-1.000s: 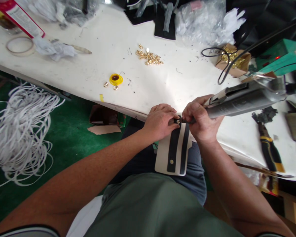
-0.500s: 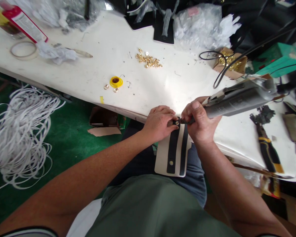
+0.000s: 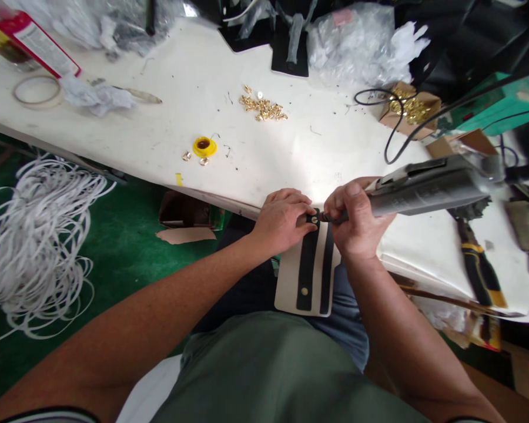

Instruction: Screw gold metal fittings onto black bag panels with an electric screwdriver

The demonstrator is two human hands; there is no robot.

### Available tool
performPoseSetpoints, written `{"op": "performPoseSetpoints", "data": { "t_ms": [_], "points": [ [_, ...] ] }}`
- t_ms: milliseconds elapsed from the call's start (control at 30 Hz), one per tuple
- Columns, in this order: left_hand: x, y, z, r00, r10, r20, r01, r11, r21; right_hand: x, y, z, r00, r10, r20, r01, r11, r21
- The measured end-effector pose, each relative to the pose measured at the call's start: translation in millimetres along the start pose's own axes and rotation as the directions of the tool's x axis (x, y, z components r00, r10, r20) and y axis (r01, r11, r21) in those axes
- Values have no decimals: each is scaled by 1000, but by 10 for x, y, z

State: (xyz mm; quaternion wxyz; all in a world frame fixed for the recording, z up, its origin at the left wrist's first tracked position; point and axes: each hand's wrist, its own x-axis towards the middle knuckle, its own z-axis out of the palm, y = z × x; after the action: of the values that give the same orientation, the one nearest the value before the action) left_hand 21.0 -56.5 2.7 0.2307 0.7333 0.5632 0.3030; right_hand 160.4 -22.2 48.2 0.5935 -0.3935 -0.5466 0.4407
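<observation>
Head view: pale panel (image 3: 286,288) lies over the person's lap, its upper end at the near edge of the white table (image 3: 158,129). Two dark strips run lengthwise on it; only the left strip (image 3: 306,258) shows round fasteners.

Left hand (image 3: 282,218): thumb and a finger set either side of the upper fastener (image 3: 314,220), pinching the strip's upper end. Right hand (image 3: 359,226): fingers wrapped firmly round the front of a grey power tool (image 3: 423,191), its dark tip pointing left. Tip is at or just beside the upper fastener; actual contact cannot be told.

Progress, as judged from the strip: lower fastener (image 3: 304,291) looks seated flat, with neither hand on it, so that end is probably done. Upper fastener is in place, its slotted face showing, and appears to be the one in hand; tightness not readable at this scale, so count it as unfinished. Right strip (image 3: 327,270) shows no fastener on its visible length; whether it needs any is unknown.

Stock: heap of gold-coloured pieces (image 3: 263,109) loose on the table, more in a cardboard box (image 3: 417,126) farther right. Pliers (image 3: 478,264) lie to the right, neither hand on them
</observation>
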Motion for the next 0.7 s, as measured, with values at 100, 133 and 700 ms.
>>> {"op": "performPoseSetpoints", "data": {
  "t_ms": [100,133,700],
  "points": [
    [-4,-17,11,1000,11,-5,-11,1000,8,0,40,-24,997,-36,67,40,998,-53],
    [-5,-21,14,1000,17,-5,-17,1000,10,4,54,-32,996,-50,79,54,997,-54],
    [5,-2,-4,1000,2,11,-2,1000,5,52,96,-9,994,-36,104,44,996,-78]
  ]
}}
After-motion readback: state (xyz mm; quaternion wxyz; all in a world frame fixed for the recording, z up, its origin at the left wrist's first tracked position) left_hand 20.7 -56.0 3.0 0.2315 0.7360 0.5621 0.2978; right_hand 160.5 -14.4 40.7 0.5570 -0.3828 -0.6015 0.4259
